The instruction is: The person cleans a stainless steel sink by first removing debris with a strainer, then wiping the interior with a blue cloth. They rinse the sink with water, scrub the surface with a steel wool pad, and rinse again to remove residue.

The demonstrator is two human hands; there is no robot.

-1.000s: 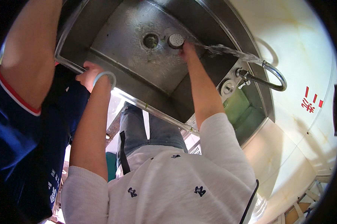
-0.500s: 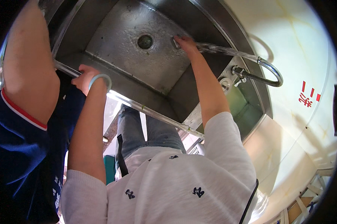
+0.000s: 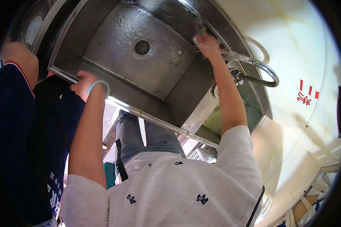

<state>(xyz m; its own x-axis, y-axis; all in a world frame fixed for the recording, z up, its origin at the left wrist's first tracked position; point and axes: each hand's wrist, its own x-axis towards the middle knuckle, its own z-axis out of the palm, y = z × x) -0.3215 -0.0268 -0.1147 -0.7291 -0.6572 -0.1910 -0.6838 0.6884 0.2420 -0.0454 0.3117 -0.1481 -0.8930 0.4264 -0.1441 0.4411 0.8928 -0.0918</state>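
Two bare hands show in the head view, both at a deep steel sink (image 3: pixel 115 51) that stands in front of the person, its wet floor sloping about a round drain (image 3: pixel 142 47) near the middle. The left hand (image 3: pixel 83 85) is at the near rim toward the left corner, partly closed, its fingers curled over the metal edge; a pale blue bracelet (image 3: pixel 99 81) circles that wrist. The right hand (image 3: pixel 208 44) reaches to the far right side of the sink, into the stream of water (image 3: pixel 236 56) from a curved metal faucet (image 3: pixel 270 73). Spray and blur cover its fingers, so how far open it is, or whether it holds something, cannot be told. Water splashes past it along the sink's wall. Just beside the sink on the right lies a smaller basin (image 3: pixel 215 123) with greenish water, partly behind the right forearm. At the left, a co-worker's dark blue sleeve (image 3: pixel 17 87) with red and white trim is near the sink's corner. Red markings (image 3: pixel 304 98) stand on the pale wall (image 3: pixel 283 38) to the right.
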